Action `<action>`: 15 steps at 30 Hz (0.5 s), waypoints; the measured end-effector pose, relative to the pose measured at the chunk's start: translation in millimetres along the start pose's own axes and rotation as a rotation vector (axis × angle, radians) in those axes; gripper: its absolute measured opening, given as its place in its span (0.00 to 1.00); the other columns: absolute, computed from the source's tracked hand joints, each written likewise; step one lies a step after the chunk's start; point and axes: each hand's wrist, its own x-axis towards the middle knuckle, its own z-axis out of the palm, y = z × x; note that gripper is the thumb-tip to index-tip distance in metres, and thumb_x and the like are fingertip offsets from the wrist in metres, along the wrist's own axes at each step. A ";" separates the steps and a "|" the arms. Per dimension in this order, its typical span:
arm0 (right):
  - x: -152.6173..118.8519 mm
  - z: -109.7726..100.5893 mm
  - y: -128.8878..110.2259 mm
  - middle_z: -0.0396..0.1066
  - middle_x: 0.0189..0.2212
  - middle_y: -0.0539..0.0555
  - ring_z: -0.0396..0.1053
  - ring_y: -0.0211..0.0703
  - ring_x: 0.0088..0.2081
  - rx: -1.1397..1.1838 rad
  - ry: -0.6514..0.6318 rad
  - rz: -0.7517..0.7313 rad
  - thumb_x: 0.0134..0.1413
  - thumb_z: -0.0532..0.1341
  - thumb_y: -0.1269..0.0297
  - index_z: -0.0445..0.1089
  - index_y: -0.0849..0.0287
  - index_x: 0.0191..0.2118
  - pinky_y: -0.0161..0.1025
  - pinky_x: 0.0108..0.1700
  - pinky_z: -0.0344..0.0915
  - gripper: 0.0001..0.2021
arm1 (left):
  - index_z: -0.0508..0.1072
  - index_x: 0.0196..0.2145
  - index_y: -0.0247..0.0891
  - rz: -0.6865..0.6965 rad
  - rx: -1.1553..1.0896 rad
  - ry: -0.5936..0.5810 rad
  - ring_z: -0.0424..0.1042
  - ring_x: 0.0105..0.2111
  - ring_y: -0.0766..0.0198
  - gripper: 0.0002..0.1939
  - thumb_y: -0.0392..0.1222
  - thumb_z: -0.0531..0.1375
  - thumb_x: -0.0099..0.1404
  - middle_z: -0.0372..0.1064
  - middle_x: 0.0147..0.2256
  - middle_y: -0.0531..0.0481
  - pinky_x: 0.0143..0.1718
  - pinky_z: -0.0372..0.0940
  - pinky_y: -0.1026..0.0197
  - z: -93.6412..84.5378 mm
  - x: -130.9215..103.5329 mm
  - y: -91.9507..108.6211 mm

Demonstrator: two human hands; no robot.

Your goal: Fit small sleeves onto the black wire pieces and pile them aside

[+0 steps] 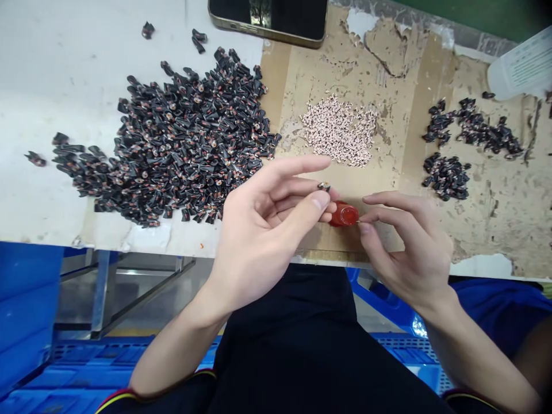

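My left hand (276, 224) pinches a small black part (323, 187) between thumb and fingers, above the cardboard. Its lower fingertips overlap the left side of a small red container (348, 215) with a round opening. My right hand (405, 241) is just right of the container, thumb and index fingertip pinched at its edge on something too small to make out. A large heap of black parts (190, 132) lies to the left on the white surface. Beyond my hands is a pile of tiny pinkish pieces (340, 131) on the cardboard.
A phone (276, 17) lies at the back edge. Small clusters of black parts (446, 175) sit on the right, near a translucent white container (520, 66). Blue crates (26, 310) stand below the table (56, 213). Part of another person shows at lower right.
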 end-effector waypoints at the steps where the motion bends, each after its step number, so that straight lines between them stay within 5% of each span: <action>1: 0.3 0.5 0.2 0.80 0.48 0.59 0.79 0.54 0.49 -0.007 -0.005 -0.006 0.61 0.66 0.76 0.70 0.53 0.46 0.53 0.50 0.74 0.12 | 0.82 0.46 0.43 0.005 0.011 0.013 0.84 0.37 0.64 0.10 0.33 0.67 0.69 0.83 0.36 0.54 0.42 0.81 0.63 0.2 -0.1 0.1; 8: -0.5 0.5 2.8 0.79 0.48 0.58 0.78 0.55 0.50 0.002 -0.017 -0.016 0.60 0.67 0.76 0.72 0.53 0.46 0.54 0.51 0.75 0.13 | 0.84 0.42 0.44 0.028 0.014 0.032 0.84 0.37 0.65 0.07 0.34 0.68 0.69 0.82 0.38 0.54 0.43 0.81 0.63 -0.7 -1.2 -2.7; 15: 7.6 -12.3 -20.2 0.78 0.44 0.55 0.79 0.46 0.47 0.608 0.110 0.380 0.64 0.64 0.75 0.75 0.55 0.42 0.46 0.50 0.78 0.07 | 0.85 0.41 0.41 -0.155 -0.132 -0.122 0.81 0.32 0.70 0.05 0.35 0.71 0.67 0.83 0.33 0.55 0.37 0.78 0.72 13.6 -5.9 -9.0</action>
